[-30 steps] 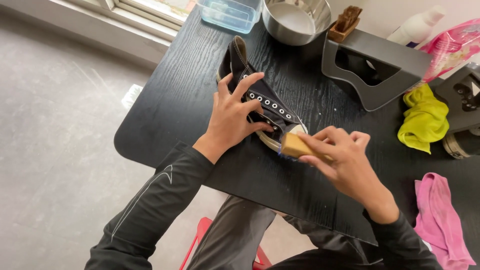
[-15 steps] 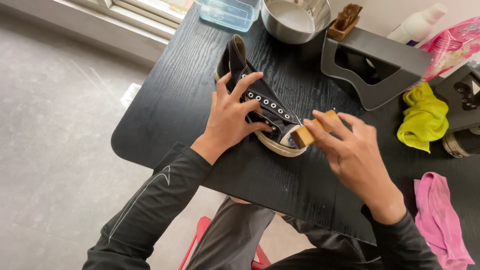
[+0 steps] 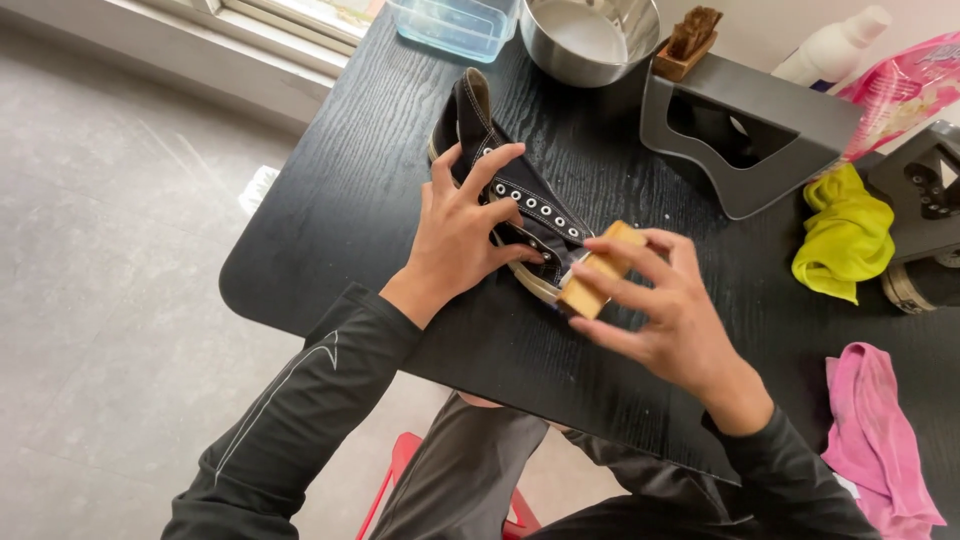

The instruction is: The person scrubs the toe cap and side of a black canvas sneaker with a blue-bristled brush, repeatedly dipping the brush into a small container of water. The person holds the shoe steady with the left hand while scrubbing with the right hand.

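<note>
A black high-top canvas sneaker (image 3: 510,185) with white eyelets and a pale sole lies on its side on the black table (image 3: 360,190). My left hand (image 3: 460,230) rests flat on the shoe, fingers spread, pressing it down. My right hand (image 3: 660,300) grips a tan wooden block-shaped brush (image 3: 598,270) and holds it against the toe end of the sneaker.
At the back stand a clear plastic tub (image 3: 455,22), a steel bowl (image 3: 590,35), a second wooden brush (image 3: 688,40) on a grey metal stand (image 3: 760,125), and a white bottle (image 3: 830,45). A yellow cloth (image 3: 845,235) and a pink cloth (image 3: 880,440) lie right.
My right hand has shifted the wooden brush along the sneaker's toe, turning it more on edge. My left hand stays pressed on the shoe.
</note>
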